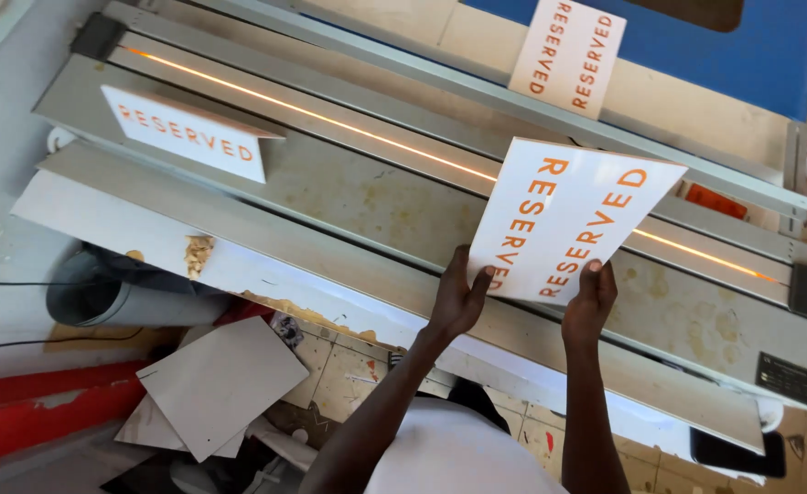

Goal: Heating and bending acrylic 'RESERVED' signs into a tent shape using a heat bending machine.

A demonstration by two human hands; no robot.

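Both hands grip the lower edge of a flat white plastic sign sheet (568, 215) with orange lettering printed in two rows that run opposite ways. The left hand (458, 297) pinches the sheet's lower left corner, thumb on the face and fingers behind; the right hand (591, 297) clamps the lower right edge the same way. The sheet is smooth, glossy and rectangular, tilted, and held above a long grey metal strip heater (376, 197) whose thin glowing orange line (312, 114) runs lengthwise under the sheet's middle. The heater's flat plates are stained and scuffed, with straight raised rails. On its left end stands a folded white sign (188, 133), bent into a tent shape; another folded sign (568, 55) stands behind the far rail. The stretch of heater between the left folded sign and the held sheet lies bare. Below the heater's near edge, the tiled floor (349, 370) holds loose white offcut sheets (220, 384) and a grey pipe (102, 293).
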